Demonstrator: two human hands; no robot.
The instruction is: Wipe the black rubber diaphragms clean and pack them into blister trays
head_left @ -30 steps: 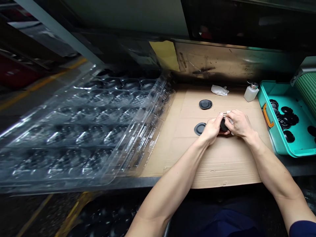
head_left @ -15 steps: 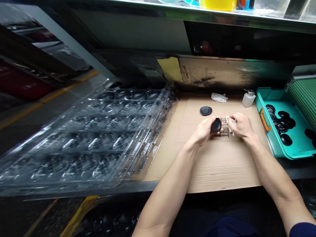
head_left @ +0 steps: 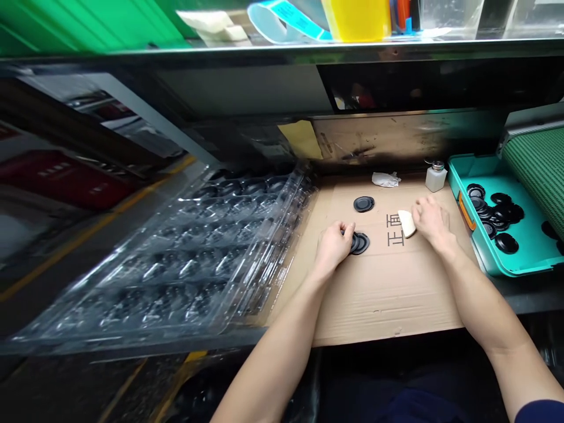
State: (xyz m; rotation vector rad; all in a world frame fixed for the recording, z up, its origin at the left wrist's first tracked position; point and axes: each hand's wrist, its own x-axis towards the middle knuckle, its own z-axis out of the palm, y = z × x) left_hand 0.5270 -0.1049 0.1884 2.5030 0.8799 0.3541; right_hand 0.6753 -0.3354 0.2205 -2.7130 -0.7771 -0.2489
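My left hand [head_left: 333, 247] is closed at its fingertips on a round black plastic cap [head_left: 353, 242], low over the cardboard. A second black cap [head_left: 363, 243] shows right beside it, partly overlapped. My right hand [head_left: 432, 220], fingers loosely bent and holding nothing I can see, hovers just right of a white half-moon pad [head_left: 407, 224]. This pad lies on the cardboard sheet [head_left: 388, 294] beside printed black characters. Farther back lies another black cap [head_left: 363, 204].
Clear plastic trays [head_left: 176, 258] with moulded pockets are stacked at left. At right stands a teal bin [head_left: 533, 235] holding several black caps, beside a green ribbed surface [head_left: 540, 170]. A pump bottle [head_left: 436, 176] and crumpled white tissue [head_left: 386, 179] stand behind. A shelf [head_left: 282, 56] runs overhead.
My left hand has moved left and down with the black cap, away from my right hand. My right hand has let go of the white pad, which now lies on the cardboard. The view has tilted up.
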